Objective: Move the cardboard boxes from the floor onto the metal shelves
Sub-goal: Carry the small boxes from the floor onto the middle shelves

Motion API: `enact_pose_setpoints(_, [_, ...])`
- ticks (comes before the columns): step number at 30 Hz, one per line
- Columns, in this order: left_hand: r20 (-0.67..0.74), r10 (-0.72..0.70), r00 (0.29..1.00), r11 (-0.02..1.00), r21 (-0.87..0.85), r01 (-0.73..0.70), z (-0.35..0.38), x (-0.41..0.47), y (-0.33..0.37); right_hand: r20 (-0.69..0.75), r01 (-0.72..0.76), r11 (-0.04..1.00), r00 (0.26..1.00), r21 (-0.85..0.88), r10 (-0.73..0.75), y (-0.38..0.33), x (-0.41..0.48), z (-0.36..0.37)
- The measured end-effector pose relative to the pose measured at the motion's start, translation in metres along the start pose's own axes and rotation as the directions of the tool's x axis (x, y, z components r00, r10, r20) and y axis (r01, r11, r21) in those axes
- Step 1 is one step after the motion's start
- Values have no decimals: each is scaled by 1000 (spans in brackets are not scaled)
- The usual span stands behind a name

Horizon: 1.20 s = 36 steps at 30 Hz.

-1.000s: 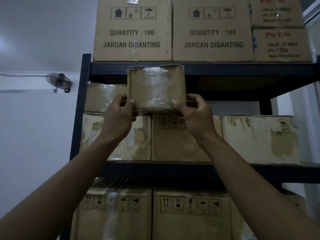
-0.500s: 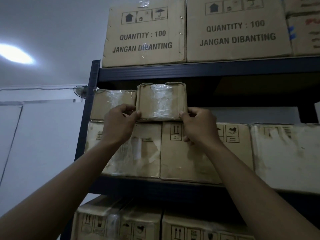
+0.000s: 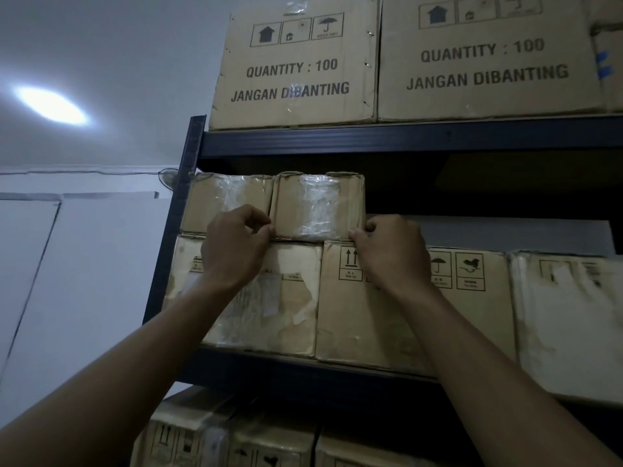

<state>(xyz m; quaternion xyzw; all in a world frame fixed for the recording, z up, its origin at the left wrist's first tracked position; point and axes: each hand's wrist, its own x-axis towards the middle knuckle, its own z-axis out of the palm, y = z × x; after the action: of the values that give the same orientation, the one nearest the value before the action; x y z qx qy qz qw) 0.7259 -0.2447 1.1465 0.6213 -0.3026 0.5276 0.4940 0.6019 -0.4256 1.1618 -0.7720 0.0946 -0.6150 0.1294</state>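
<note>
- Left hand (image 3: pixel 236 246) and right hand (image 3: pixel 387 251): each grip is narrow, fingers curled, pinching a lower front corner of the small taped box (image 3: pixel 318 205).
- The box is on the middle level of the metal shelf (image 3: pixel 404 139). It sits on top of two bigger cartons, the left carton (image 3: pixel 269 298) and the right carton (image 3: pixel 387 325), straddling the seam between them.
- Risk: the two carton tops don't look level at the seam. If the box is let go before it sits flat, it may rock or tilt forward.
- Risk: a corner-only pinch gives little control. A slip here would drop the box off the front edge.
- Risk: the left side of the box touches the neighbour box (image 3: pixel 226 200), so the left fingers could get trapped in that joint, or a push could shove the neighbour sideways.
- Risk: if the box isn't pushed back far enough, its front may overhang.
- Hidden: fingertips behind the corners, and the underside contact.
- Hidden: how deep the box sits. The space behind it and to its right is black.
- Tape glare hides any print on the box front.
- The top cartons (image 3: pixel 296 65) are cut off by the frame edge.
- The floor and any boxes left there are out of view, so I can't judge how much remains.
- The light is dim overall, with just one ceiling lamp (image 3: pixel 50 104).
</note>
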Motion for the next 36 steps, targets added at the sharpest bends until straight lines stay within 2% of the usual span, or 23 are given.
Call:
enact_pose_setpoints(4, [30, 73, 997, 996, 40, -74, -6, -16, 0, -14, 37, 999, 999, -12, -38, 0, -13, 1])
enact_pose_setpoints(8, [97, 150, 984, 984, -108, -139, -21, -42, 8, -86, 178, 972, 982, 153, -166, 5, -51, -5])
enact_pose_setpoints(14, [195, 272, 942, 905, -385, -182, -58, -98, 7, 92, 197, 978, 975, 74, -203, 20, -121, -35])
enact_pose_setpoints(18, [332, 233, 914, 833, -552, -12, -75, -155, 4, 189, 62, 994, 979, 89, -78, 9, -176, -66])
enact_pose_setpoints(21, [424, 195, 884, 800, -591, 107, -84, -201, 9, 309, -37, 998, 951, 51, 20, -6, -219, -91])
enact_pose_setpoints(23, [492, 192, 849, 765, -617, 184, -93, -236, 20, 384, -98, 995, 919, 1, 90, -15, -251, -114])
enact_pose_setpoints(27, [611, 222, 760, 645, -677, 355, -117, -308, 57, 427, -210, 971, 872, -117, 240, -28, -314, -172])
enact_pose_setpoints(29, [665, 236, 709, 568, -686, 454, -128, -341, 84, 421, -279, 946, 847, -167, 324, -36, -348, -207])
enact_pose_setpoints(32, [745, 307, 592, 474, -659, 584, -150, -389, 134, 347, -424, 882, 811, -207, 471, -52, -405, -266])
enact_pose_setpoints(36, [780, 465, 420, 367, -601, 710, -194, -447, 208, 187, -632, 734, 712, -250, 677, -78, -491, -351])
